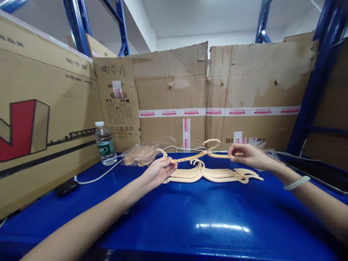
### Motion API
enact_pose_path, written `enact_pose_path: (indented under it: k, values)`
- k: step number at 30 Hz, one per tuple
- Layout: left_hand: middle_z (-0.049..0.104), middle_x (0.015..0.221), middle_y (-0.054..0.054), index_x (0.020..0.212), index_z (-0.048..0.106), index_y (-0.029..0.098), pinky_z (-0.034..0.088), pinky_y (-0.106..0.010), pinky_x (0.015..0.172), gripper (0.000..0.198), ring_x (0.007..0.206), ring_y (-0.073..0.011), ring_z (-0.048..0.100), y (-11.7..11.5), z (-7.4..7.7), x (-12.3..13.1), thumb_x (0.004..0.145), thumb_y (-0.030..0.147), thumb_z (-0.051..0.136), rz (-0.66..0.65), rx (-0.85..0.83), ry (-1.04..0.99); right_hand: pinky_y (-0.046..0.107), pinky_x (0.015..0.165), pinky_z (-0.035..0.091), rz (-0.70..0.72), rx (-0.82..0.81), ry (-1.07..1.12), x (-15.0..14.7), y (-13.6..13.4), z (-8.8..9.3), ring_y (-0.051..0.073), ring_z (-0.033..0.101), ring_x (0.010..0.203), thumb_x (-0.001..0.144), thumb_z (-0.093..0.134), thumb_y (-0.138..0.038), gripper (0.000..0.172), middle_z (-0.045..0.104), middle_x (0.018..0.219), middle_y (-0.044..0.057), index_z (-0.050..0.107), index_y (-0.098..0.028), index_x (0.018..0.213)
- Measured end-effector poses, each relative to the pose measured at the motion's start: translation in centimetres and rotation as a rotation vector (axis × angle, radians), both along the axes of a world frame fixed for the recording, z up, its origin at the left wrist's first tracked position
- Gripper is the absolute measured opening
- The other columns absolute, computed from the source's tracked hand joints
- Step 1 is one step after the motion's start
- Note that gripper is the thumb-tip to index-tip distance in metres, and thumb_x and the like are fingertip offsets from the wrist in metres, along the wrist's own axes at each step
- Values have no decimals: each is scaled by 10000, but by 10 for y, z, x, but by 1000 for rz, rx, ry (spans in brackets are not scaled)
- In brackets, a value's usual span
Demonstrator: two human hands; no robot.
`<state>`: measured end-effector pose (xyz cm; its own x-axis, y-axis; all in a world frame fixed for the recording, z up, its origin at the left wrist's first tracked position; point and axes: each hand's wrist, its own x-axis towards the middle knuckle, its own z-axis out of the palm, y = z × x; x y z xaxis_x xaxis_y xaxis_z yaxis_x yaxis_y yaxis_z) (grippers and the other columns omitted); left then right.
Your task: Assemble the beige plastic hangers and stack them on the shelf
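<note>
A cream plastic hanger is held up above the blue table, its hook pointing upward. My left hand pinches its left end, where a curved piece sticks up past the fingers. The fingers of my right hand are closed on the hanger's right end. Below and a little nearer lies a row of several similar cream hangers, side by side on the table, with smaller curved pieces at their right end.
A water bottle, a clear bag of cream parts and a black device with a white cable are at the left. Cardboard walls the back of the blue table. Clear plastic bags lie behind my right hand.
</note>
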<state>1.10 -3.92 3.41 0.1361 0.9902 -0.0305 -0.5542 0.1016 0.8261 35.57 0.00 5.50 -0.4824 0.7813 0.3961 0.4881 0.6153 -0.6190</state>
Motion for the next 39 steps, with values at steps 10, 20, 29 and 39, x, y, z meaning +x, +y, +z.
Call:
enact_pose_path:
  k: [10,20,29,39]
  values:
    - [571,611,-22,643,511,119,523,-205,626,269,557,-97,609,1,-1,-4,851,-43,461,63,21,109,304,699,459,52,-9,-43,-5,-3,-2,185,561,782,768,655,-426,274,583,820,34,557,-173,807]
    - [556,565,0,610,504,120,509,-204,593,273,513,-89,585,2,-5,-3,806,-69,476,86,57,142,314,691,467,12,-19,-67,-9,-8,-2,188,551,771,753,636,-363,204,577,804,35,546,-183,785]
    - [535,519,15,610,516,115,483,-192,537,232,469,-83,550,5,-9,-6,753,-66,528,133,80,145,308,680,469,5,-11,-72,-18,-15,1,184,554,751,742,617,-399,233,574,779,34,531,-182,758]
    - [552,547,3,644,531,116,490,-218,556,207,488,-95,559,9,-13,-8,723,-71,571,193,78,111,297,646,457,42,-45,-53,-22,-21,4,179,561,727,734,643,-375,238,580,775,32,515,-179,776]
